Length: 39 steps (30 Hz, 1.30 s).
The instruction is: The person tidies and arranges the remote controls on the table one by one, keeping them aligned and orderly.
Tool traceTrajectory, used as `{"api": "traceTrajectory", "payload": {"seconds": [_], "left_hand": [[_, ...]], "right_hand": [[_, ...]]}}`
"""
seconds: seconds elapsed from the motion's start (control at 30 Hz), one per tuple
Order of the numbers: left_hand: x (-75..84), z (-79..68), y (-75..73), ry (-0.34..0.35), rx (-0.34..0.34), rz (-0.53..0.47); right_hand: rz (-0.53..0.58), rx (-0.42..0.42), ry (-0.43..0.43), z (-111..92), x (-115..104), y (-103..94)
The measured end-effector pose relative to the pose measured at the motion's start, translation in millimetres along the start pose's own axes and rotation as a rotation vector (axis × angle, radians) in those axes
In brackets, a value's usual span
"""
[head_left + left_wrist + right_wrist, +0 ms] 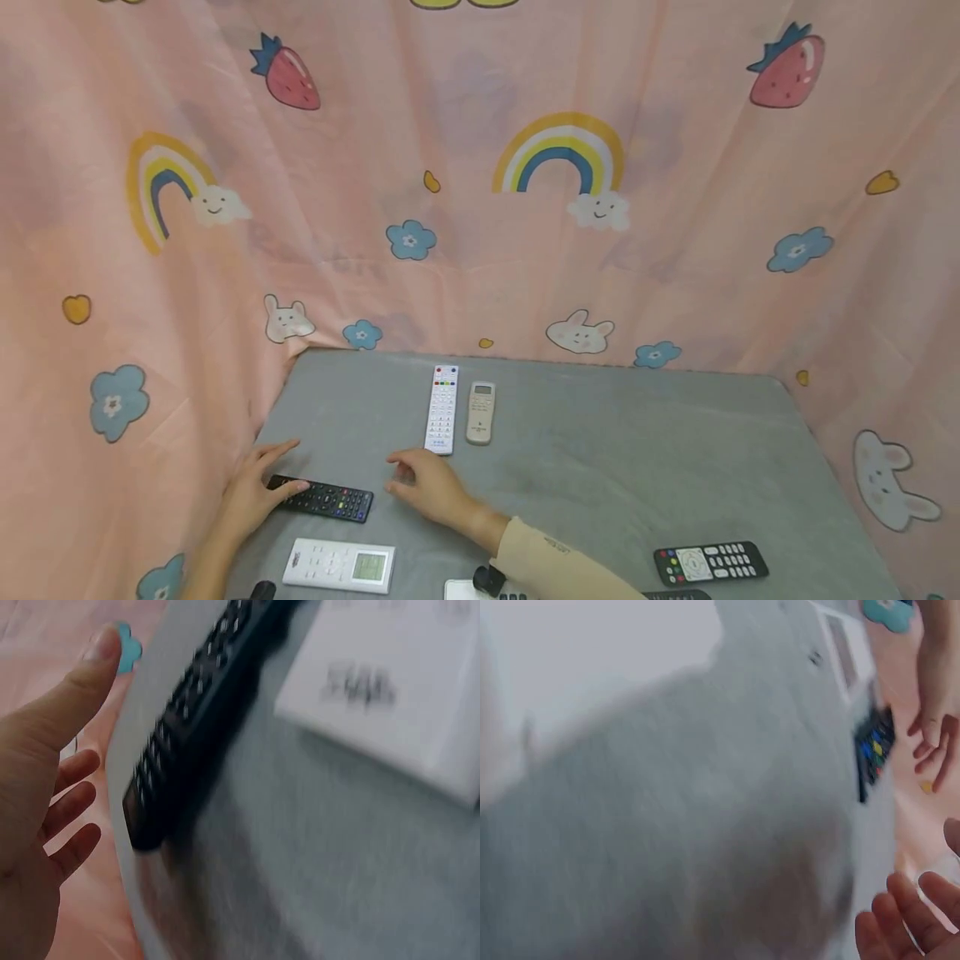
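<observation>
A black remote control (pixel 330 500) with colored buttons lies on the grey cloth at the left. My left hand (pixel 251 492) is at its left end, thumb and fingers spread; in the left wrist view the thumb is raised to one side of the remote (pixel 196 697), apart from it. Off the remote's other end, my right hand (pixel 433 487) hovers with its fingers loosely bent and nothing between them. A white air-conditioner remote (pixel 318 565) with a small screen rests just nearer to me. The right wrist view catches both hands beside the black remote (pixel 874 754).
Farther back stand a long white remote (pixel 442 408) and a small beige one (pixel 481 412), side by side. A black remote (pixel 712 562) lies at right, a dark one (pixel 678 595) below it. My right forearm partly covers another white remote (pixel 459 590). A pink curtain (pixel 480 275) hangs behind.
</observation>
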<state>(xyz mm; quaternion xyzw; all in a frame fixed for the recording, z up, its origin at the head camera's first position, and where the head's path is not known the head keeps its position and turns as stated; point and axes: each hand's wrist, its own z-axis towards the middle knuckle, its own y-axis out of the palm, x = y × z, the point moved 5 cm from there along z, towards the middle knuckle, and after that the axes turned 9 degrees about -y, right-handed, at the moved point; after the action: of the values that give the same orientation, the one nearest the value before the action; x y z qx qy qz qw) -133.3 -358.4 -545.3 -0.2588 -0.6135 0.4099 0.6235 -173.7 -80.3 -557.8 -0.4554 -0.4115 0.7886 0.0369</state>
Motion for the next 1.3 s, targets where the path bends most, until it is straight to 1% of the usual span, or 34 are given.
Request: {"api": "traceTrajectory", "payload": {"seconds": [0.07,0.17,0.23,0.3,0.4,0.47,0.57,0.7,0.9,1.07,1.3], "left_hand": [[-10.2,-1.0,-4.2,-0.023,-0.037,-0.002],[-20.4,-3.0,-7.4,-0.014,-0.062,-0.004],[-24.9,-4.6,-7.4,-0.007,-0.076,0.014],[-28.9,-5.7,-5.8,-0.010,-0.099,0.041],[-33.7,-5.9,-1.1,-0.040,-0.153,0.089],[-36.0,-5.0,2.4,-0.061,-0.186,0.117],[-36.5,-3.8,5.6,-0.067,-0.212,0.139],[-35.2,-4.9,6.2,-0.058,-0.211,0.128],[-32.5,-6.9,5.3,-0.042,-0.179,0.122],[-29.2,-8.3,4.8,-0.033,-0.150,0.115],[-29.1,-8.5,7.8,-0.063,-0.145,0.117]], "right_hand": [[-0.054,-0.034,-0.006,0,-4,10.3],[-0.139,-0.060,-0.010,0,-9,21.6],[-0.181,-0.072,-0.007,1,-11,28.9],[-0.216,-0.088,0.006,2,-13,35.9],[-0.265,-0.101,0.016,2,-15,44.8],[-0.295,-0.096,0.024,2,-17,47.9],[-0.332,-0.081,0.032,1,-18,50.9],[-0.363,-0.058,0.030,0,-19,53.2],[-0.385,-0.022,0.017,-1,-19,54.2],[-0.377,-0.027,0.031,-1,-20,53.9],[-0.339,-0.020,0.047,0,-19,50.4]]}}
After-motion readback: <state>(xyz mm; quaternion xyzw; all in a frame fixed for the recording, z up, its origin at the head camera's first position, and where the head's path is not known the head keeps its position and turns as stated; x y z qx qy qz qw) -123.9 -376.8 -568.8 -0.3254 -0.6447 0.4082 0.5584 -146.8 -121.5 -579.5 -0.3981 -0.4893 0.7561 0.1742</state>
